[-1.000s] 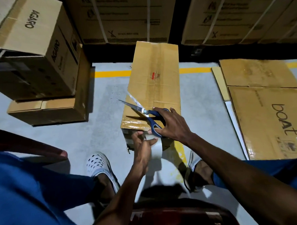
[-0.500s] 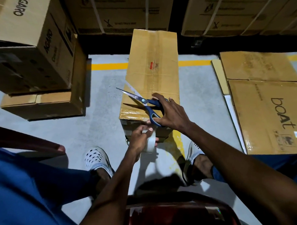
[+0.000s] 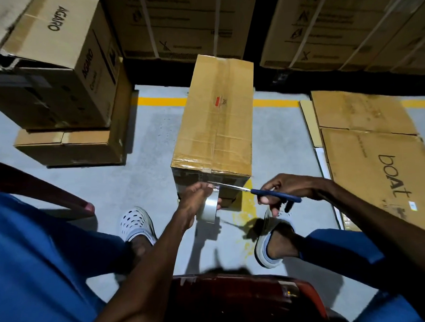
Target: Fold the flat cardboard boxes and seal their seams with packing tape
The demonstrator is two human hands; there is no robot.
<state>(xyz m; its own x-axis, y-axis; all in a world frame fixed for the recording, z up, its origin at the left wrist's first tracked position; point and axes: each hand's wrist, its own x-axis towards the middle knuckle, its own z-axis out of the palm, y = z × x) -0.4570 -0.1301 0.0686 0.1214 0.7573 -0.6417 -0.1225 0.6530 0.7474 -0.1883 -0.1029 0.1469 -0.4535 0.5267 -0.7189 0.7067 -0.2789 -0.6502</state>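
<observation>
Left hand [image 3: 200, 200]: we grip the tape roll [image 3: 210, 207] against the near end of the folded box [image 3: 215, 126], which stands mid-floor.
Right hand [image 3: 284, 189]: fingers curled through the blue handles of the scissors [image 3: 264, 192], blades reaching to the left thumb.
Cut risk: blades sit very close to our left fingertips (a rushed snip could nick skin).
Tape risk: slack at the roll may let the strip twist or stick to itself.
Seal risk: the near seam could lift if we judge the end unpressed.
</observation>
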